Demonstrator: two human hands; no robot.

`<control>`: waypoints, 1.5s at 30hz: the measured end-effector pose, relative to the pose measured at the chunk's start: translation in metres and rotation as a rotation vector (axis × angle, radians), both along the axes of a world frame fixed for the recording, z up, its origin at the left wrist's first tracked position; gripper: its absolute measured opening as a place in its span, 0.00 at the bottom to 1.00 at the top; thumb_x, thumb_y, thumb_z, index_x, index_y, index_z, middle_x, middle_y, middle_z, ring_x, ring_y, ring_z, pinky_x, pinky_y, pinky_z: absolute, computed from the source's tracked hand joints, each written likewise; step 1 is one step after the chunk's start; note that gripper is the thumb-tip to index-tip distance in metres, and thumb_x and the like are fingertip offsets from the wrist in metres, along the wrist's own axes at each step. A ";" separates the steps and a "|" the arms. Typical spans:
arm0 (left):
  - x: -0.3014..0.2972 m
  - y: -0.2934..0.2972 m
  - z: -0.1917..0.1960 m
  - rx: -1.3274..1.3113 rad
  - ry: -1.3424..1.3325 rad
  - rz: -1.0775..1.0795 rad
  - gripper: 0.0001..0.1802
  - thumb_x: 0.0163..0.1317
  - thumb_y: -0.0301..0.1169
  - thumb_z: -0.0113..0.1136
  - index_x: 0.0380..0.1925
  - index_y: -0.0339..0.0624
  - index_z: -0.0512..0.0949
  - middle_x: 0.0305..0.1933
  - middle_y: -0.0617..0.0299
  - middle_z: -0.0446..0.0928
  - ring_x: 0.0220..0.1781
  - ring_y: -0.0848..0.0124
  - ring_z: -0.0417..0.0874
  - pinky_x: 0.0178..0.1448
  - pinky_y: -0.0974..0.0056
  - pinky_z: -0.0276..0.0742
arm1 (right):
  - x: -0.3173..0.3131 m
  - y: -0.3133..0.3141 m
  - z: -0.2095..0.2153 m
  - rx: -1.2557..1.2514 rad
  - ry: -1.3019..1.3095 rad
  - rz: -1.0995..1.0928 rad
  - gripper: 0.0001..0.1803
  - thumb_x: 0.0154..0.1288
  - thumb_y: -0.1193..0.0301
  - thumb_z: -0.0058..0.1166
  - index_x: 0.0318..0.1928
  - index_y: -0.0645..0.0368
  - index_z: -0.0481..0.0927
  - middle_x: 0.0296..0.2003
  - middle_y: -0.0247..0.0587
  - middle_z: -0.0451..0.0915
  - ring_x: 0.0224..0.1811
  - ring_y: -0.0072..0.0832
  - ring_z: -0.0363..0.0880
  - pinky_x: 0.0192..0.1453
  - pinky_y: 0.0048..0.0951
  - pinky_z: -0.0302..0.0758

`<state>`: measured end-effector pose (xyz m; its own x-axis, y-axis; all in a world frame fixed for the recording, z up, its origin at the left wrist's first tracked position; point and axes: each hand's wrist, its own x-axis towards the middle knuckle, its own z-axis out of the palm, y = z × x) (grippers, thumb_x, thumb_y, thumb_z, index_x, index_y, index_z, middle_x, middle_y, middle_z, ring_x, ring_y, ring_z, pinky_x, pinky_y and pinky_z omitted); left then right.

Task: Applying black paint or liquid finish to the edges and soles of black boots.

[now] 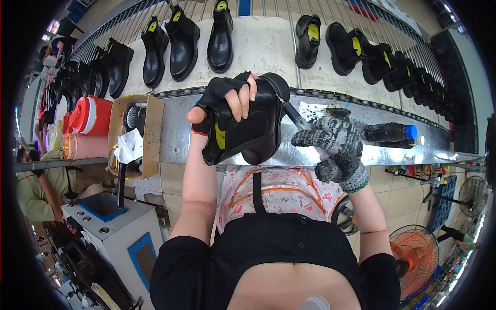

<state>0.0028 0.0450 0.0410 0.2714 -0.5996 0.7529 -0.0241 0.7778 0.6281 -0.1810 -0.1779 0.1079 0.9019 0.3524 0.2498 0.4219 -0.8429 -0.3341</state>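
My left hand [232, 101], in a black fingerless glove, grips a shiny black ankle boot [248, 121] by its upper. The boot is tilted on its side above the metal bench, its yellow lining showing at the opening. My right hand [333, 147], in a grey knitted glove, is closed around a slim tool with a dark handle [294, 114], which looks like a small brush. Its narrow tip meets the edge of the boot's sole near the heel. The glove covers the tool's rear end.
Black boots [222, 39] stand in a row on a conveyor beyond the metal bench [181, 134]. At left are a cardboard box [153, 129] with brushes and a red jug [88, 114]. A dark bottle with a blue cap [390, 133] lies at right. An orange fan [413, 258] stands behind.
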 end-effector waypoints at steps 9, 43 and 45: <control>0.030 0.027 -0.030 -0.046 0.108 0.108 0.49 0.41 0.83 0.30 0.18 0.44 0.75 0.25 0.65 0.73 0.39 0.70 0.62 0.60 0.61 0.49 | 0.017 0.021 -0.052 0.102 -0.016 0.078 0.26 0.42 0.46 0.55 0.44 0.36 0.81 0.32 0.34 0.73 0.34 0.35 0.74 0.34 0.37 0.69; 0.100 0.099 -0.121 0.069 0.558 0.226 0.51 0.48 0.78 0.32 0.26 0.36 0.79 0.32 0.55 0.73 0.43 0.64 0.69 0.61 0.65 0.57 | 0.005 0.022 -0.115 0.577 0.298 0.074 0.10 0.57 0.62 0.50 0.33 0.47 0.84 0.29 0.36 0.79 0.32 0.35 0.79 0.37 0.33 0.74; 0.100 0.101 -0.122 0.088 0.579 0.263 0.51 0.48 0.78 0.32 0.25 0.36 0.79 0.31 0.55 0.73 0.43 0.64 0.70 0.61 0.65 0.58 | 0.002 0.020 -0.116 0.536 0.334 0.054 0.11 0.58 0.61 0.49 0.33 0.48 0.83 0.29 0.36 0.79 0.32 0.35 0.79 0.37 0.33 0.75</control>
<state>0.1033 0.1456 -0.0810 0.7659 -0.5104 0.3911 0.1554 0.7371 0.6577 -0.1787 -0.1580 -0.0081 0.9461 0.3036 0.1129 0.2596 -0.5021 -0.8249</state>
